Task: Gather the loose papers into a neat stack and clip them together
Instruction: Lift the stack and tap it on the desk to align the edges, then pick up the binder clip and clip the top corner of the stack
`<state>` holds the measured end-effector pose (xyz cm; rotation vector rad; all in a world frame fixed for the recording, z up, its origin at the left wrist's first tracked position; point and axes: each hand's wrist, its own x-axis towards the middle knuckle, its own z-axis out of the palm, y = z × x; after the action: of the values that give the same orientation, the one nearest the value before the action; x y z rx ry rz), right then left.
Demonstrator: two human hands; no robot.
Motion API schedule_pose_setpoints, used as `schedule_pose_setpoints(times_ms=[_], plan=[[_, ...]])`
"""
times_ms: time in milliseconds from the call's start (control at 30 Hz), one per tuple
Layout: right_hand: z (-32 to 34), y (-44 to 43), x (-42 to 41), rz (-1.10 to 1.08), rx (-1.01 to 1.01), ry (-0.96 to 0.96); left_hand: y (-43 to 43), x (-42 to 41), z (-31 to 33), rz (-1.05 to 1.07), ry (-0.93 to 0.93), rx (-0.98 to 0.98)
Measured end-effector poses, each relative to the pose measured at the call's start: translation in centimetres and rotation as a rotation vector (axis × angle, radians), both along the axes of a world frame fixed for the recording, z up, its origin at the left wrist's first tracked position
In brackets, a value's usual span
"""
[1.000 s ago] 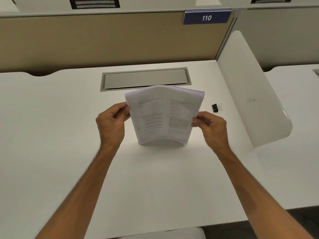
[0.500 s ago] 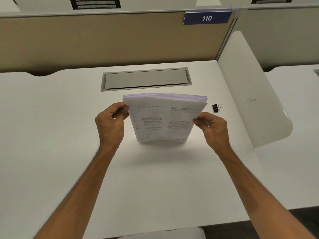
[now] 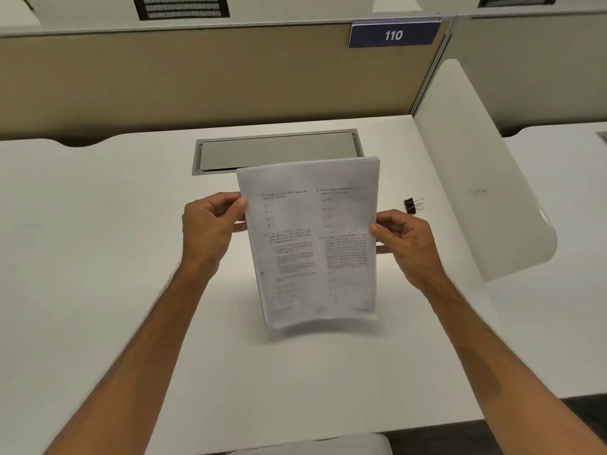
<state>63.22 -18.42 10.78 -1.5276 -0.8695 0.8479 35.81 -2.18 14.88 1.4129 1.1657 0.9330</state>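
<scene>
Head view: blue sign on partition reads "110". Printed text on papers too blurred to read. Binder clip lies on white counter, just right of right hand. Grey hatch behind papers. Left hand and right hand pinch stack's side edges, holding it upright above counter.

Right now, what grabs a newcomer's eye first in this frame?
The stack of printed papers at centre, held upright above the white desk with the left hand and right hand each in a grip on a side edge. Next, the small black binder clip lying on the desk just beyond the right hand, untouched. Then the blue "110" sign on the partition behind.
</scene>
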Motion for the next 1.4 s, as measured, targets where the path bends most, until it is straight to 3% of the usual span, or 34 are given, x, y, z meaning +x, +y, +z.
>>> schedule_pose_setpoints(times_ms=[267, 500, 700, 1067, 1167, 1400], plan=[[-4.7, -2.2, -0.8, 0.032, -0.283, 0.269, 0.8, -0.1, -6.5, -0.047, 0.103, -0.377], [-8.0, -3.3, -1.5, 0.031, -0.412, 0.285, 0.8, 0.1, -12.2, -0.078, 0.237, -0.478], [-9.0, -3.5, -1.4, 0.026, -0.418, 0.286, 0.9, 0.7, -13.1, -0.084, 0.211, -0.538], [-9.3, -4.0, 0.3, -0.014, -0.496, 0.291, 1.4, 3.2, -13.4, -0.056, 0.190, -0.448], [-9.2, -3.9, 1.7, -0.063, -0.550, 0.189, 1.2, 4.2, -13.3, -0.052, 0.181, -0.408], [-8.9, 0.0, 8.7, -0.473, -0.443, -0.079, 1.1, 6.0, -13.0, -0.068, 0.207, -0.338]])
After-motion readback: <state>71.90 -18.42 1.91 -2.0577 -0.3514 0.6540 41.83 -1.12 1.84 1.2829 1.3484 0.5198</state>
